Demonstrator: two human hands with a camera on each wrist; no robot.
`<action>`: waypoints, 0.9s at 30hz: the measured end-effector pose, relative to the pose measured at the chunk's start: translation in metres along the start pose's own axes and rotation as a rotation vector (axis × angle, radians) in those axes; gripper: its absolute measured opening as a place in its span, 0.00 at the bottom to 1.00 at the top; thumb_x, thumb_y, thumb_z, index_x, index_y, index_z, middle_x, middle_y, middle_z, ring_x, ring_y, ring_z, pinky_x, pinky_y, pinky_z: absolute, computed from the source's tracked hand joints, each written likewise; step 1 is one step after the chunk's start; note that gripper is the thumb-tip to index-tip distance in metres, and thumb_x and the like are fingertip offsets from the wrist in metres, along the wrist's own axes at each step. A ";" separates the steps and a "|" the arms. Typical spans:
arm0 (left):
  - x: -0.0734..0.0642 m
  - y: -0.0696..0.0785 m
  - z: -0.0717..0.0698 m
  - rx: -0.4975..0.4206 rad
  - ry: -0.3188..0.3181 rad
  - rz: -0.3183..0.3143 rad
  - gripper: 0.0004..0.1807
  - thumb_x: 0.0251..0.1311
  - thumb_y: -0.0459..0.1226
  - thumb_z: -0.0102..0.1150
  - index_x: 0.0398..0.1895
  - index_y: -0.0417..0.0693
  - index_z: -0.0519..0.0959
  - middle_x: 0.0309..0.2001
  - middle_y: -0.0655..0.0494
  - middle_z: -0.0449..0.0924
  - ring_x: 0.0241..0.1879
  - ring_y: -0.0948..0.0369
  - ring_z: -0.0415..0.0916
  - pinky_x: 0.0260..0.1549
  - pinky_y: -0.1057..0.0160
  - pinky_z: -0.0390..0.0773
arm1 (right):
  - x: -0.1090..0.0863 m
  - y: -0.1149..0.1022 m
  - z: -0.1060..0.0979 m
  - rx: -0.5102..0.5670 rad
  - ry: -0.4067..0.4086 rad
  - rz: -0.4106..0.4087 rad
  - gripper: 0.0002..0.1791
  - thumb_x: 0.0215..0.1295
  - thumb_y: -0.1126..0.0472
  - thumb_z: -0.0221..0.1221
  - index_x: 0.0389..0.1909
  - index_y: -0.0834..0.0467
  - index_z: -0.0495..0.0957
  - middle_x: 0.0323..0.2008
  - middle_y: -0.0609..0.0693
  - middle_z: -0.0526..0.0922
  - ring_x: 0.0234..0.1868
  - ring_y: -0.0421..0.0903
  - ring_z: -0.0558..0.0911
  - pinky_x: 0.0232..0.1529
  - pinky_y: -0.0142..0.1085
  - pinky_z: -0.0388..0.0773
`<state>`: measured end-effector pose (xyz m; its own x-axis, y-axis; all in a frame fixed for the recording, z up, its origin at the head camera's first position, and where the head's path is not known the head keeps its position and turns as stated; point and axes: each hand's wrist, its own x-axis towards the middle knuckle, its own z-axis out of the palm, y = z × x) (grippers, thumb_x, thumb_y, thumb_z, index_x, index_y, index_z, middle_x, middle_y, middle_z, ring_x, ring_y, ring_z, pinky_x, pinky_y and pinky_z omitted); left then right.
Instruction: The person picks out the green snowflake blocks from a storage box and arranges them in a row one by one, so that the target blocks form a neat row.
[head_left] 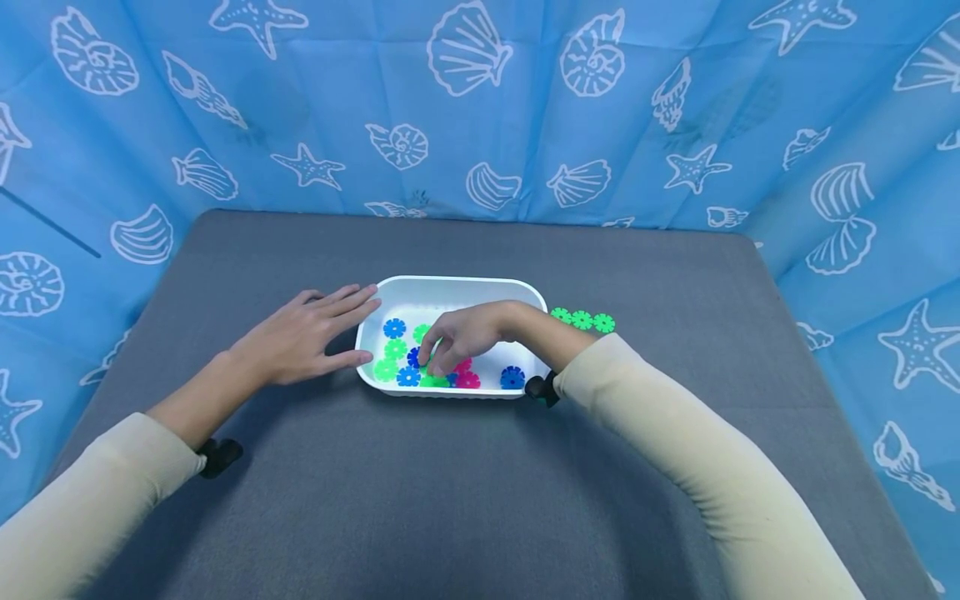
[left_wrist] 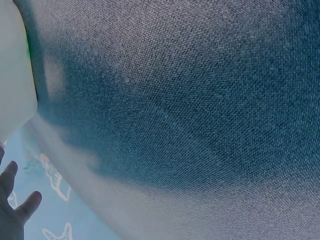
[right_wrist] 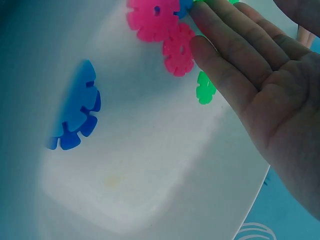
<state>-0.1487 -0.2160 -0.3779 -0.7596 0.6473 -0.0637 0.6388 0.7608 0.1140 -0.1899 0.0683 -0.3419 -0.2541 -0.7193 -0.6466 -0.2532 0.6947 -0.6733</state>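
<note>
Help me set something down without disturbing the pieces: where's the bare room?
The table is bare in front of the tub, between the sleeves, and behind it, up to the curtain. Crowded: the tub's left and middle, with colored pieces and the right hand; its left rim, by the left hand; and just beyond its right end, with three green pieces.

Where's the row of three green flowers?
In the head view, the green row lies on the grey table, just right of the white tray, beyond the person's right forearm.
</note>
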 end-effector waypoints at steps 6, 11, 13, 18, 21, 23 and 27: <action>0.000 -0.001 0.001 -0.011 0.009 0.010 0.46 0.66 0.64 0.50 0.79 0.52 0.54 0.79 0.54 0.48 0.76 0.49 0.50 0.65 0.36 0.59 | 0.000 0.000 0.001 -0.007 -0.043 0.004 0.22 0.72 0.55 0.58 0.65 0.52 0.73 0.58 0.46 0.76 0.61 0.45 0.72 0.64 0.46 0.68; 0.000 -0.001 0.001 -0.006 0.012 0.011 0.46 0.66 0.64 0.50 0.79 0.52 0.54 0.79 0.54 0.48 0.76 0.49 0.51 0.64 0.36 0.60 | 0.000 -0.001 0.003 0.016 -0.078 -0.010 0.21 0.73 0.59 0.57 0.65 0.54 0.73 0.56 0.47 0.79 0.59 0.44 0.75 0.64 0.44 0.69; 0.000 0.000 0.001 -0.002 0.010 0.008 0.46 0.66 0.64 0.50 0.79 0.53 0.54 0.79 0.54 0.48 0.76 0.49 0.51 0.64 0.36 0.60 | -0.001 -0.002 0.004 0.032 -0.092 -0.017 0.21 0.73 0.61 0.56 0.64 0.56 0.73 0.54 0.47 0.81 0.57 0.43 0.77 0.63 0.41 0.70; 0.000 0.000 0.001 -0.003 0.012 0.007 0.46 0.65 0.65 0.50 0.79 0.53 0.54 0.79 0.54 0.48 0.76 0.48 0.51 0.64 0.36 0.60 | -0.003 -0.002 0.005 0.102 -0.098 0.004 0.21 0.72 0.66 0.56 0.64 0.59 0.72 0.49 0.50 0.83 0.51 0.44 0.80 0.58 0.39 0.76; 0.000 0.000 0.001 -0.005 0.013 0.006 0.46 0.65 0.65 0.51 0.79 0.52 0.54 0.79 0.54 0.48 0.76 0.48 0.51 0.64 0.36 0.60 | -0.006 -0.002 0.005 0.164 -0.103 0.041 0.21 0.71 0.68 0.56 0.64 0.60 0.72 0.49 0.53 0.83 0.49 0.46 0.80 0.54 0.42 0.79; 0.000 0.000 0.001 -0.006 0.012 0.006 0.46 0.65 0.65 0.51 0.79 0.52 0.54 0.79 0.54 0.48 0.76 0.48 0.51 0.64 0.36 0.60 | -0.008 -0.001 0.005 0.172 -0.108 0.060 0.22 0.71 0.69 0.56 0.64 0.60 0.72 0.49 0.54 0.82 0.49 0.47 0.80 0.52 0.42 0.81; 0.000 -0.001 0.002 -0.003 0.008 0.003 0.46 0.65 0.65 0.50 0.79 0.52 0.54 0.79 0.54 0.48 0.76 0.49 0.50 0.65 0.36 0.59 | -0.010 0.002 0.006 0.122 -0.104 0.057 0.21 0.71 0.68 0.57 0.63 0.59 0.73 0.49 0.54 0.80 0.50 0.47 0.79 0.51 0.40 0.81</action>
<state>-0.1492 -0.2163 -0.3797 -0.7586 0.6493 -0.0549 0.6409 0.7587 0.1169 -0.1823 0.0768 -0.3387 -0.1656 -0.6797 -0.7145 -0.1245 0.7332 -0.6686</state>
